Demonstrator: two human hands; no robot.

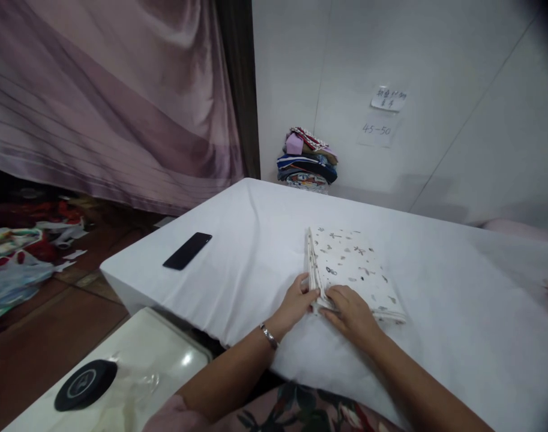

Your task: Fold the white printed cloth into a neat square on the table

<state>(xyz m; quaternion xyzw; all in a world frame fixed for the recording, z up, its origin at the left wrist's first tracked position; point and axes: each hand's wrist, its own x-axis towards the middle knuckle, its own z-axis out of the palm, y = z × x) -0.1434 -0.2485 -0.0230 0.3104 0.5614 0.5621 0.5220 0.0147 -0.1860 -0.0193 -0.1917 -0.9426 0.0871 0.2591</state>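
A folded white cloth with small dark prints (352, 267) lies on a table covered by a white sheet (264, 264). My left hand (297, 298) pinches the cloth's near left corner, fingers closed on its edge. My right hand (351, 312) rests on the near edge of the same cloth, fingers curled over the fabric. A metal bracelet (269, 336) is on my left wrist.
A black phone (187, 250) lies on the sheet at the left. A stack of folded coloured clothes (307, 159) sits against the far wall. A mauve curtain (111, 102) hangs at the left. A white surface with a black round object (85, 384) is at the near left.
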